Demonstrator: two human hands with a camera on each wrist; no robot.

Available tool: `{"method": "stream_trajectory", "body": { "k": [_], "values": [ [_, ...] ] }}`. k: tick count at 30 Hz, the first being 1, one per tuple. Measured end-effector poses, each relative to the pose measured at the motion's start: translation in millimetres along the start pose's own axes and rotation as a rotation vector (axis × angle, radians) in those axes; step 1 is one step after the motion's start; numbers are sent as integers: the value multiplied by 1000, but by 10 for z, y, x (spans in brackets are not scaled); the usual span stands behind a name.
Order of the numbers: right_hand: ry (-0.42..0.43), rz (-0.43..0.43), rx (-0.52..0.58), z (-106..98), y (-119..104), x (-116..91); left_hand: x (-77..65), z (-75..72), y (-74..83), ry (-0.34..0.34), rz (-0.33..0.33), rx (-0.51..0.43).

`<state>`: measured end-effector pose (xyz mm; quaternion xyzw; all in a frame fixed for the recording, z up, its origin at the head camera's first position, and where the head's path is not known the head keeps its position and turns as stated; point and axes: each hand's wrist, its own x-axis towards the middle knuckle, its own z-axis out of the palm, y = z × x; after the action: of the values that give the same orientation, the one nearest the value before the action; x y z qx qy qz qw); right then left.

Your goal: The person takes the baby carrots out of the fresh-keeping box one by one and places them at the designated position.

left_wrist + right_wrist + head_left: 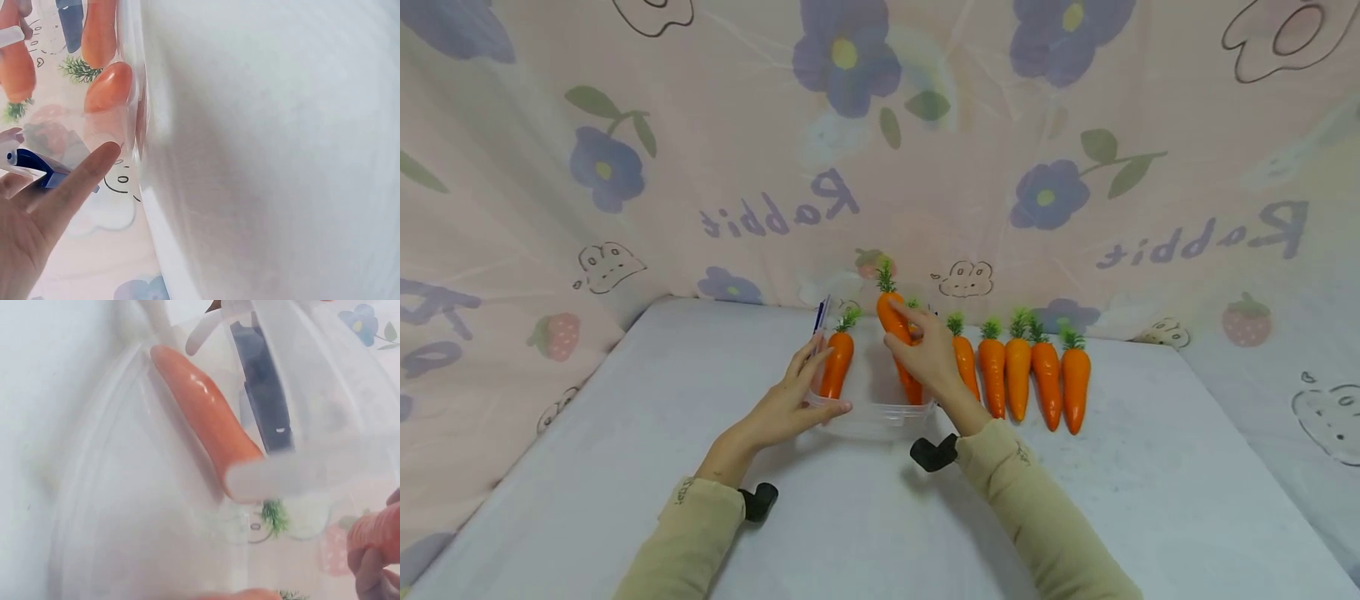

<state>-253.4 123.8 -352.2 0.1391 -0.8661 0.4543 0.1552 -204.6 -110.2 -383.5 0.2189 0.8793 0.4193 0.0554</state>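
Note:
My left hand (786,408) rests against the left side of a clear plastic box (872,414), its thumb stretched along the front rim. In the left wrist view, a straight finger (84,178) touches the see-through wall beside a blue latch (42,165). One orange carrot (837,365) with a green top leans inside the box at the left; the right wrist view shows a carrot (209,415) through the clear plastic. Over the right half of the box, my right hand (931,346) pinches another carrot (891,315) near its thick upper end, leafy top upward. Behind that hand, a further green top (913,305) peeks out, mostly hidden.
To the right of the box, several carrots lie side by side in a row, from one partly behind the right wrist to the outermost carrot (1076,387). A white table (820,533) extends around them, backed by a printed curtain (925,192).

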Motion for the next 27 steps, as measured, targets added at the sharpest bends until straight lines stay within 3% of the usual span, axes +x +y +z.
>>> {"method": "stream_trajectory", "body": {
  "k": [5, 20, 27],
  "values": [
    [51, 15, -8, -102, 76, -51, -7, 0, 5, 3, 8, 7],
    [83, 8, 25, -344, 140, -175, -18, -3, 9, -3, -3, 28],
    [109, 36, -39, -448, 238, -236, -7, -6, 18, -6, 1, 20]
  ]
}}
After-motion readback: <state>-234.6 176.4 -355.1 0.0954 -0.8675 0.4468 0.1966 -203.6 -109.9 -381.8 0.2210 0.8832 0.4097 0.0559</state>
